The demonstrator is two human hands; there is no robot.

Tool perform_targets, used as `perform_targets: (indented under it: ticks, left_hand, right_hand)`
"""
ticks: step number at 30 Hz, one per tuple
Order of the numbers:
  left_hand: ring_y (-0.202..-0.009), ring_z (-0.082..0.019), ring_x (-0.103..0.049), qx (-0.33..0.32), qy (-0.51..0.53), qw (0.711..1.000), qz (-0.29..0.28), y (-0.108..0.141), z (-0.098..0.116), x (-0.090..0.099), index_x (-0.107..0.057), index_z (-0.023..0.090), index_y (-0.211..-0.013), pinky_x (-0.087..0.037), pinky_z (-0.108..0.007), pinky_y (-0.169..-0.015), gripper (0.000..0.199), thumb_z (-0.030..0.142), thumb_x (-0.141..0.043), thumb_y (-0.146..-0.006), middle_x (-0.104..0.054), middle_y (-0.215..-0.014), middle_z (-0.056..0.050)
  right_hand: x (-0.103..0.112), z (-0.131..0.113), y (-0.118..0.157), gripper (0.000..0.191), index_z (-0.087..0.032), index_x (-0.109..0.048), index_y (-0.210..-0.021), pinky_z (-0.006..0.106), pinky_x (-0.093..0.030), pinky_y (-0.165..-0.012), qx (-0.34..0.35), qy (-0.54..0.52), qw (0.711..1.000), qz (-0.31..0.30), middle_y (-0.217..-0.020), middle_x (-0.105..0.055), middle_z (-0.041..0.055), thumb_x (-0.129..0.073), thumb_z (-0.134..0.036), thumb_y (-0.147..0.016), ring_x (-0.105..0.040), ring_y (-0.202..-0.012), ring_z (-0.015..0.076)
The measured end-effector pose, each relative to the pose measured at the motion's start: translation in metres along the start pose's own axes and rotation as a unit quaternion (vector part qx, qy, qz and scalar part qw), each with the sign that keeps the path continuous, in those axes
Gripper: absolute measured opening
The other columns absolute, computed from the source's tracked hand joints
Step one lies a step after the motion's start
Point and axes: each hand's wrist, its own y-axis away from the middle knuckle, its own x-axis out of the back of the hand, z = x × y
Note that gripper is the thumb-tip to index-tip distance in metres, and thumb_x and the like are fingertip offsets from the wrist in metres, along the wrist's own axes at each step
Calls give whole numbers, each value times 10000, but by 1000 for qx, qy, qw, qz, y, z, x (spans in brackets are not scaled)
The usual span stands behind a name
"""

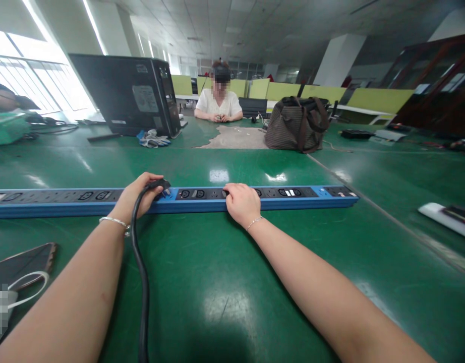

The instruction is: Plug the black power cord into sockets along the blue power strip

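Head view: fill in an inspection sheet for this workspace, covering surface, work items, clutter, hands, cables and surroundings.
Surface: glossy green tabletop, seam at right, pale patch on far side.
Work items: blue-edged power strip lying across; black plug over it, seating unclear.
Clutter: computer case, gloves, striped bag, dark phone-like device.
Hands: left hand holds the plug; right hand rests on the strip, grip unclear.
Cables: thick black cable runs from plug toward the viewer; dark cables at far left.
Surroundings: person seated opposite; yellow-green partitions behind.
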Motion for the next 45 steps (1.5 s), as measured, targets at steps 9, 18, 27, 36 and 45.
perform_targets:
  ticks: [9, 18, 27, 36, 45]
  left_hand:
    - [-853, -144, -608, 32, 13, 999, -15, 0, 0, 5, -580, 197, -1096, -475, -330, -853, 360, 386, -557, -791, -677, -963, -6]
    - [-925, -262, -638, 31, -106, 994, -23, 3, 8, 10, -572, 217, -1165, -475, -378, -808, 433, 441, -482, -805, -681, -1034, -93]
    - [-902, -260, -653, -17, -132, 991, 15, 6, 10, 7, -620, 239, -1113, -485, -350, -749, 407, 466, -488, -802, -704, -994, -70]
    - [-901, -271, -652, -34, -150, 988, -3, 8, 11, 9, -629, 260, -1113, -481, -348, -738, 411, 474, -488, -791, -706, -970, -67]
    - [-954, -272, -642, -71, -154, 986, -8, 19, 16, 3, -620, 239, -1107, -475, -368, -799, 380, 440, -459, -828, -700, -1004, -79]
  right_hand:
    - [1, -2, 1, 290, -237, -645, -1044, 328, -377, -885, 7, 17, 1000, -5, -1105, -680, 7, -392, -232, -900, -568, -1043, 185]
    - [-1, -2, 0, 338, -253, -630, -1101, 403, -266, -1001, 17, 47, 999, -5, -1139, -673, 7, -346, -364, -953, -562, -1055, 203]
    - [-3, 1, -2, 371, -239, -642, -1092, 345, -301, -935, 32, 54, 998, -8, -1120, -680, 13, -318, -370, -969, -566, -1035, 190]
    - [-5, 3, -2, 383, -230, -643, -1094, 339, -299, -932, 40, 54, 998, 0, -1112, -683, 20, -305, -360, -972, -568, -1027, 190]
    - [-6, 3, -2, 383, -230, -643, -1082, 340, -310, -907, 40, 55, 998, -4, -1093, -688, 17, -302, -365, -972, -572, -1013, 194]
